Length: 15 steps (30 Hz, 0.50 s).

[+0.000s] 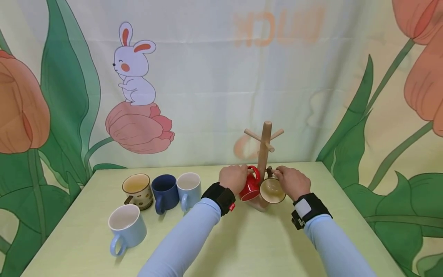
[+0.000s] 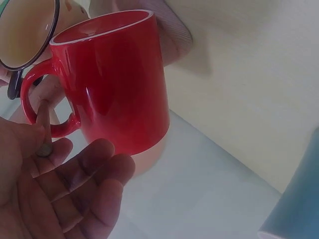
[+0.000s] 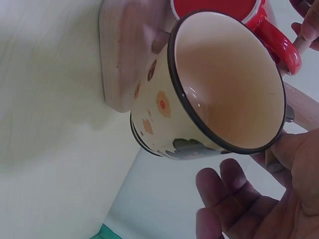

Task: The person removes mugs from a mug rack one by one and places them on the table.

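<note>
A wooden mug rack [image 1: 264, 148] stands at the back right of the table, with a red mug [image 1: 250, 189] and a cream dark-rimmed mug [image 1: 273, 191] hanging by their handles on its lower pegs. My left hand [image 1: 232, 179] pinches the end of the peg [image 2: 44, 127] that passes through the red mug's handle, its other fingers loosely bent beside the mug. On the other side, my right hand [image 1: 293, 182] has thumb and forefinger at the peg [image 3: 273, 162] bearing the cream mug. Both mugs tilt with their openings toward the front.
At the left stand a patterned cream mug [image 1: 137, 192], a dark blue mug [image 1: 165, 192] and a light blue mug [image 1: 189, 188] in a row. Another light blue mug [image 1: 128, 227] sits nearer the front. A printed curtain [image 1: 207, 96] hangs behind the table.
</note>
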Motion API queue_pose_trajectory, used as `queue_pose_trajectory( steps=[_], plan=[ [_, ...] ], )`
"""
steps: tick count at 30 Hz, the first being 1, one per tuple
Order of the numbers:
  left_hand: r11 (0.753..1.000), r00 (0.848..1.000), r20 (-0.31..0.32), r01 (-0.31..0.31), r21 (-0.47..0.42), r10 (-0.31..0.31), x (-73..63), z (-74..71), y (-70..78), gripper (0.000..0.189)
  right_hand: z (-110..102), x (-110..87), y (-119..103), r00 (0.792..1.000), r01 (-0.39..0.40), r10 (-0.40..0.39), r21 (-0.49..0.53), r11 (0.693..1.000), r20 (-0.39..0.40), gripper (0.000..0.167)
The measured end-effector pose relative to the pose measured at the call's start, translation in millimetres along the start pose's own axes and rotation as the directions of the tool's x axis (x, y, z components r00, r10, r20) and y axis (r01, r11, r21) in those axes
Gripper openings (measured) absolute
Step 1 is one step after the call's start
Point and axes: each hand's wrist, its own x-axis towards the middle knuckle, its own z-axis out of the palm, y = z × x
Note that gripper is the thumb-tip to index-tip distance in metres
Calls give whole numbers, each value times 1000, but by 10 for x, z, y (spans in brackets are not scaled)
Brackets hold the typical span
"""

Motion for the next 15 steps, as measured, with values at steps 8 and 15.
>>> queue_pose_trajectory(
  steps=[8,15],
  plan=[
    [1000,1000,-3,14,-9,-14,-44,7,-17,23,-29,-106,32,998,-56,56,-9,998,-1,42],
    [999,994,105,37,-22,-34,-188,-104,-130,30,-59,-219,181,993,-104,103,-10,995,-56,38]
  ],
)
